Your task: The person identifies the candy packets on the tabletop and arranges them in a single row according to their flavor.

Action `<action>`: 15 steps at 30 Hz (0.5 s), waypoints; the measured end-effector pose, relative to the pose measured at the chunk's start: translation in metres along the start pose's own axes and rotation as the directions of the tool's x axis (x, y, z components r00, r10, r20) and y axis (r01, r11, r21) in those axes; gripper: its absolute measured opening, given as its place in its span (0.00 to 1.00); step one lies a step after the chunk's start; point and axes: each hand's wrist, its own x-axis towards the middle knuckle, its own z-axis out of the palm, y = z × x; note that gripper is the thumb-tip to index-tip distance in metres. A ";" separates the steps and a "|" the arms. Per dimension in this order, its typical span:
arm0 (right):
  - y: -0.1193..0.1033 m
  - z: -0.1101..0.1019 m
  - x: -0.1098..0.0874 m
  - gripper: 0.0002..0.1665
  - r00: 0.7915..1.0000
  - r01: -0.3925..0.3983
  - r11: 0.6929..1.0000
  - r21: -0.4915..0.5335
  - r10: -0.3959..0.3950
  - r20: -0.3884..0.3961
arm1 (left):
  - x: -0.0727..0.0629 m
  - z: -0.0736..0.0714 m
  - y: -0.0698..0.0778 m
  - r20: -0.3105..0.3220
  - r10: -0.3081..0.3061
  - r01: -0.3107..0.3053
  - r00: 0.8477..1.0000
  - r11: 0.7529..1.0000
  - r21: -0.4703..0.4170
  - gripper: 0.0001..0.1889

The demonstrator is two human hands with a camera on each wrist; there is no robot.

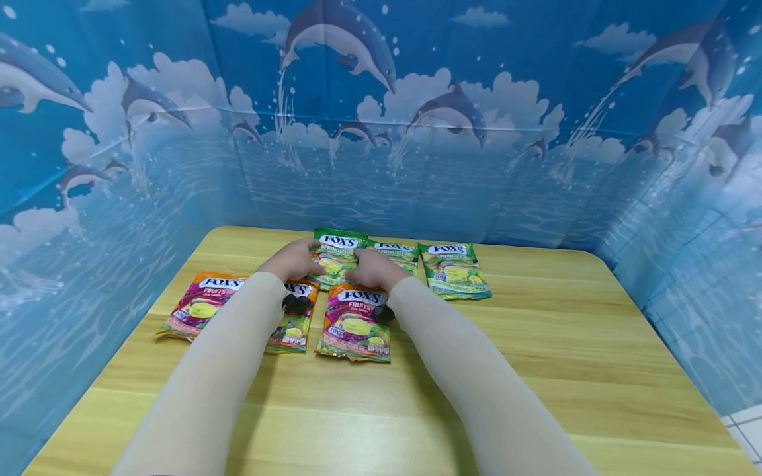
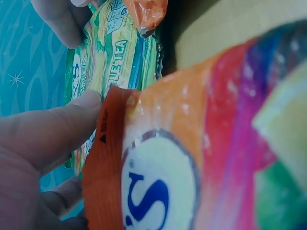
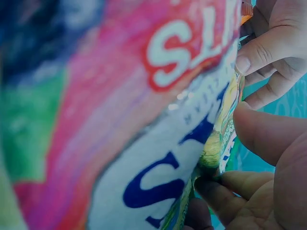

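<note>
A green FOX'S candy bag (image 1: pixel 338 243) lies at the back of the table, between my two hands. My left hand (image 1: pixel 293 260) holds its left side, the thumb (image 2: pixel 72 127) on the front and the fingers partly hidden. At the right side, my right hand (image 1: pixel 376 270) holds the same bag, thumb (image 3: pixel 264 132) and fingers at its edge. Beneath my wrists lie a middle orange FRUITS candy bag (image 1: pixel 293 330), partly covered by the left forearm, and a right orange FRUITS candy bag (image 1: pixel 355 325).
Two more green bags stand in the back row: one (image 1: pixel 400 254) partly behind my right hand, another (image 1: pixel 455 270) farther right. A third orange bag (image 1: pixel 199 311) lies at the left. A dolphin-print sheet (image 1: pixel 369 178) rises behind the wooden table (image 1: pixel 571 344).
</note>
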 end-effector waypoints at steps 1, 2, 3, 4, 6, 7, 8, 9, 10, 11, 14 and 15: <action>0.001 0.000 0.000 0.49 1.000 0.000 1.000 0.005 0.000 -0.001 | 0.000 0.000 0.000 -0.005 0.002 -0.002 1.000 1.000 -0.003 0.44; 0.001 0.000 0.000 0.49 1.000 0.001 1.000 0.011 -0.001 -0.004 | -0.001 0.000 0.000 -0.012 0.007 -0.007 1.000 1.000 -0.004 0.44; 0.002 0.001 0.000 0.49 1.000 0.002 1.000 0.020 -0.002 -0.007 | -0.001 0.000 -0.001 -0.019 0.013 -0.014 1.000 1.000 -0.003 0.43; 0.002 0.001 0.000 0.49 1.000 0.002 1.000 0.027 -0.002 -0.011 | -0.002 0.000 -0.001 -0.028 0.020 -0.020 0.999 1.000 -0.006 0.43; 0.003 0.001 0.000 0.48 1.000 0.004 0.999 0.040 -0.003 -0.018 | -0.002 -0.001 -0.001 -0.048 0.027 -0.028 0.998 1.000 -0.014 0.42; 0.003 0.001 0.000 0.48 1.000 0.002 0.999 0.045 -0.001 -0.020 | -0.003 -0.001 -0.001 -0.056 0.032 -0.033 0.998 0.999 -0.019 0.42; 0.004 0.001 0.000 0.48 1.000 0.001 0.999 0.052 0.000 -0.025 | -0.003 -0.001 -0.001 -0.064 0.033 -0.034 0.997 0.999 -0.025 0.41; 0.004 0.001 0.000 0.48 1.000 0.000 0.998 0.063 0.002 -0.029 | -0.003 -0.001 -0.001 -0.072 0.032 -0.035 0.997 0.999 -0.036 0.41; 0.004 0.001 0.000 0.48 0.999 -0.004 0.997 0.080 0.007 -0.033 | -0.003 -0.001 -0.001 -0.083 0.031 -0.035 0.996 0.998 -0.048 0.41; 0.005 0.001 0.000 0.47 0.999 -0.006 0.996 0.087 0.010 -0.044 | -0.002 -0.001 0.000 -0.095 0.032 -0.038 0.995 0.998 -0.056 0.41; 0.005 0.001 0.000 0.47 0.997 -0.006 0.993 0.117 0.015 -0.073 | -0.001 -0.001 0.000 -0.128 0.037 -0.047 0.991 0.996 -0.075 0.41; 0.005 0.001 0.000 0.47 0.997 -0.006 0.992 0.127 0.017 -0.081 | -0.001 -0.001 0.001 -0.138 0.037 -0.049 0.990 0.995 -0.084 0.41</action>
